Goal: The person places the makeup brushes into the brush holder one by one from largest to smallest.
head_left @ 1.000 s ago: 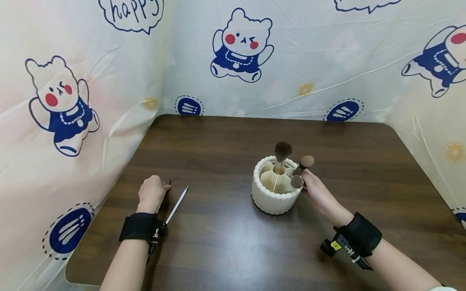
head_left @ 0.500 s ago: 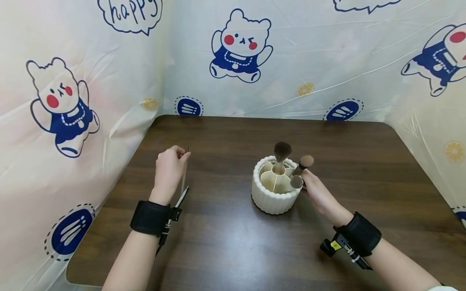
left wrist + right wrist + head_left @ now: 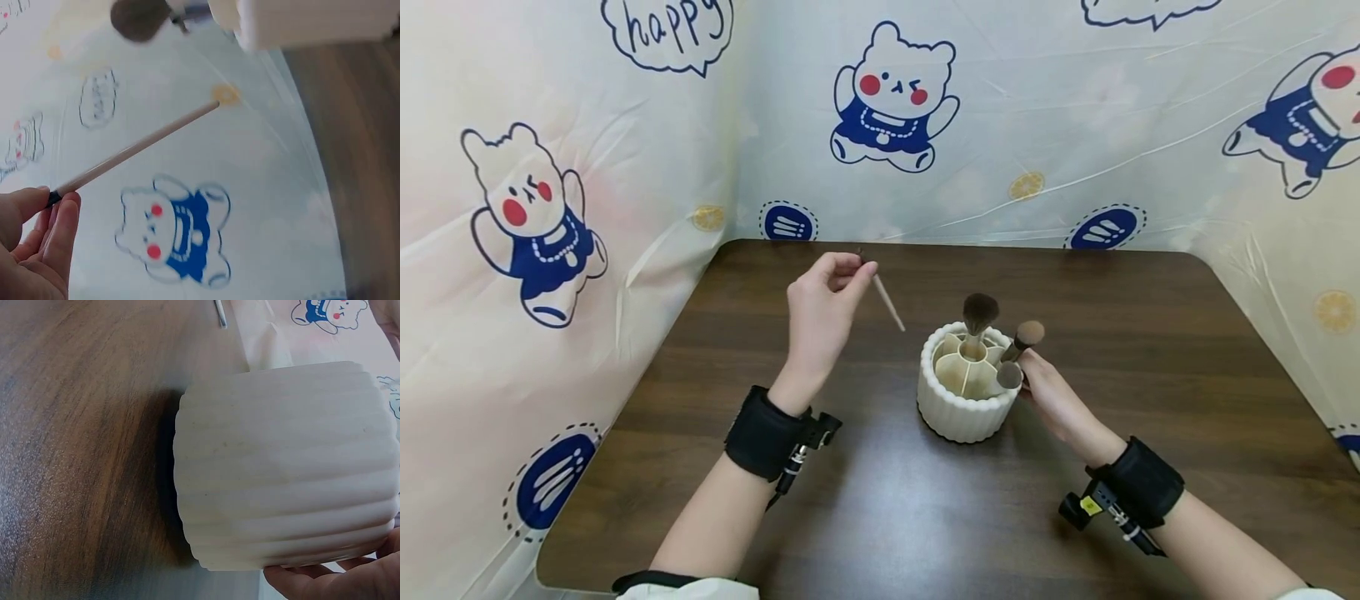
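Note:
My left hand [image 3: 822, 312] pinches a slim makeup brush [image 3: 889, 302] near its dark end, up above the table's far left part. Its pale wooden handle slopes down to the right toward the brush holder [image 3: 961, 421]; the bristles are not clear behind the fingers. In the left wrist view, thumb and fingertips close on the dark part of the brush [image 3: 137, 147]. The round white ribbed holder stands upright, with inner dividers. My right hand [image 3: 1054, 396] grips its right side near the rim; in the right wrist view, fingers [image 3: 350, 581] lie against the ribbed wall.
In the holder stand a dark fluffy brush [image 3: 981, 312] and two tan-tipped brushes, one being the upper brush [image 3: 1030, 333]. A thin silver stick [image 3: 221, 314] shows in the right wrist view. Patterned sheeting [image 3: 895, 208] rises behind the brown table [image 3: 1075, 292].
My left hand has lifted the slim brush off the left side and carried it forward and right, and its handle now points toward the holder. The right hand and holder have stayed put.

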`<state>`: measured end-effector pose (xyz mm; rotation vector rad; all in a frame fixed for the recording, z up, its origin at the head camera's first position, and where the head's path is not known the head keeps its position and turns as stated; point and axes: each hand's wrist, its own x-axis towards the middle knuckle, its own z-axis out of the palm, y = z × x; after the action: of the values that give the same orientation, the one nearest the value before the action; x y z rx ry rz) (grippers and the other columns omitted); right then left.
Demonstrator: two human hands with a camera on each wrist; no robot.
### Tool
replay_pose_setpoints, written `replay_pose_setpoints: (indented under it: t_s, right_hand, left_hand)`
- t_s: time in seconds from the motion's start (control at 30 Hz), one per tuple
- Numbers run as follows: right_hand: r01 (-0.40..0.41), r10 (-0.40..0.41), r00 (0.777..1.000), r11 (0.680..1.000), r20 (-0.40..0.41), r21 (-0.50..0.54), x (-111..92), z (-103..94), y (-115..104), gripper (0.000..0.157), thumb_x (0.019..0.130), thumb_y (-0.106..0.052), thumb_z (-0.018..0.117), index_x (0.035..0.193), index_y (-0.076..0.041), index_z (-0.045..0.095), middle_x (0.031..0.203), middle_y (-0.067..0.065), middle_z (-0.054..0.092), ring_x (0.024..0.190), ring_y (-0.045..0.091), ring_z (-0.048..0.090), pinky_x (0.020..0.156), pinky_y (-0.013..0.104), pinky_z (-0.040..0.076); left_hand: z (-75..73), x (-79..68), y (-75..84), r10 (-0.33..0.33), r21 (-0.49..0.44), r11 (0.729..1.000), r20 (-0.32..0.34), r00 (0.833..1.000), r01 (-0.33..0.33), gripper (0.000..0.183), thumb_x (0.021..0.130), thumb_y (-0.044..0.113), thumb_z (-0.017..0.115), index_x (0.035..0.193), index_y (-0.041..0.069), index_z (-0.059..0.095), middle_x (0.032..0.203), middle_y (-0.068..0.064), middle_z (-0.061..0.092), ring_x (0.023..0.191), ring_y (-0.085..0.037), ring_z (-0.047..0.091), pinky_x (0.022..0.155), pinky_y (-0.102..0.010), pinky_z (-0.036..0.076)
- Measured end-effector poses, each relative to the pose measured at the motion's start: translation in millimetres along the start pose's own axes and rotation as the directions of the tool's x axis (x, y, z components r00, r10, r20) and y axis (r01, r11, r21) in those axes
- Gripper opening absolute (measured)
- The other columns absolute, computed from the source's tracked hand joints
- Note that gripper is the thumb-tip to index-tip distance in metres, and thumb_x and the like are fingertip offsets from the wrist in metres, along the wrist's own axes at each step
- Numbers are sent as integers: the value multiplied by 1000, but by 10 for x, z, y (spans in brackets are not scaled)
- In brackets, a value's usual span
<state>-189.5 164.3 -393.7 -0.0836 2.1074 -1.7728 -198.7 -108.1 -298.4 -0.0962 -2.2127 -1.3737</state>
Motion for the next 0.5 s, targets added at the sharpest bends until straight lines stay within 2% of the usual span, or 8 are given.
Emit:
replay_pose_setpoints:
  t_s: [0.13, 0.3, 0.5]
  right_hand:
    - [-6, 6, 1000, 1000, -5, -3, -2, 4, -3, 49, 103, -29, 14, 142, -1, 27, 143, 12, 30, 114, 7, 41, 99, 31, 34]
    - [-5, 5, 1000, 1000, -7, -5, 3, 0, -3, 49, 103, -29, 14, 143, -1, 26, 142, 11, 30, 111, 3, 41, 98, 28, 34]
    - [-5, 5, 1000, 1000, -26, 10, 6, 2, 4, 37, 102, -25, 18, 125, -5, 38, 126, 3, 39, 102, 2, 44, 91, 24, 38]
  left_hand:
    - [189, -69, 39, 21, -47, 999, 75, 997, -18, 22, 87, 19, 70, 95, -1, 68, 92, -15, 73, 80, -23, 72, 71, -31, 58]
    - [404, -186, -1, -3, -51, 999, 166, 986, 12, 21, 88, 19, 69, 95, 0, 68, 92, -14, 74, 80, -21, 72, 72, -30, 58]
    - [589, -328, -134, -48, -27, 998, 267, 963, 58, 19, 89, 19, 68, 95, 1, 68, 91, -12, 73, 80, -20, 70, 70, -26, 56]
